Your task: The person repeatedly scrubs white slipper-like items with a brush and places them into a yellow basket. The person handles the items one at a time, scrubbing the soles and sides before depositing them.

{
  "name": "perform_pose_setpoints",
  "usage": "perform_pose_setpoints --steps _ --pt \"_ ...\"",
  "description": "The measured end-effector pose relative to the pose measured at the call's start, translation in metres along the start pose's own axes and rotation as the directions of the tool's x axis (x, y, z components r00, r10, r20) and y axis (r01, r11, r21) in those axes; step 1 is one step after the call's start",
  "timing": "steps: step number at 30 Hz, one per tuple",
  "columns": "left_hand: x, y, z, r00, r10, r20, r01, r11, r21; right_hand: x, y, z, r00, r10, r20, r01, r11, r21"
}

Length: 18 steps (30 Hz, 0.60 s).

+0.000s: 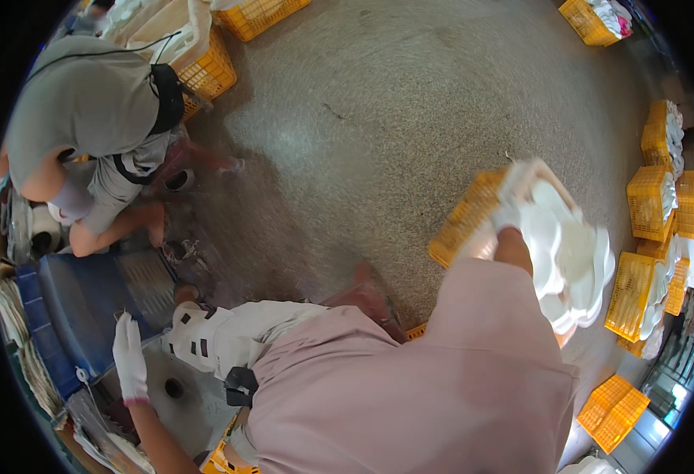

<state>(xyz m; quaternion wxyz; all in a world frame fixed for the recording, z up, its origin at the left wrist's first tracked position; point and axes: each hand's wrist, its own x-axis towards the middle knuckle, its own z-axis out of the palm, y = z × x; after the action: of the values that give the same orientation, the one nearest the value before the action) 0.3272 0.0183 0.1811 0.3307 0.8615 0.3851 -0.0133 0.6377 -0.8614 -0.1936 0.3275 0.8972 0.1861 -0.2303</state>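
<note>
My right hand (507,220), in a white glove, reaches out to a heap of white, rounded, smooth pieces (572,245) in a yellow plastic crate (473,213). Motion smears this spot, and the fingers are lost among the pieces, so I cannot make out a grip. My left hand (128,359), gloved in white with a pink cuff, is raised beside a blue plastic bin (86,296). Its fingers are stretched out close together. A tiny brownish thing shows at the fingertips, too small to name.
At the upper left a co-worker in grey (98,95) sits bent over, near a yellow crate (209,71) with a pale lining. Several yellow crates (631,292) of white pieces line the right side. An orange-yellow crate (613,412) lies at the lower right. Speckled floor (378,103) stretches between.
</note>
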Motion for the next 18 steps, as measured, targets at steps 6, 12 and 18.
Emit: perform_pose_setpoints --steps 6,12,18 --pt "-0.186 -0.129 0.001 0.966 -0.218 -0.135 0.213 0.976 -0.049 -0.138 -0.028 0.062 0.668 0.076 0.74 -0.465 0.819 0.336" --pt "-0.375 -0.196 0.048 0.363 -0.308 -0.879 0.451 0.884 -0.124 -0.012 -0.218 -0.128 0.899 -0.141 0.414 -0.138 0.806 0.575" --pt "-0.522 -0.165 0.158 -0.293 -0.072 -0.954 0.759 0.589 -0.277 0.028 -0.454 -0.453 0.51 -0.677 -0.53 0.695 -0.04 0.718"
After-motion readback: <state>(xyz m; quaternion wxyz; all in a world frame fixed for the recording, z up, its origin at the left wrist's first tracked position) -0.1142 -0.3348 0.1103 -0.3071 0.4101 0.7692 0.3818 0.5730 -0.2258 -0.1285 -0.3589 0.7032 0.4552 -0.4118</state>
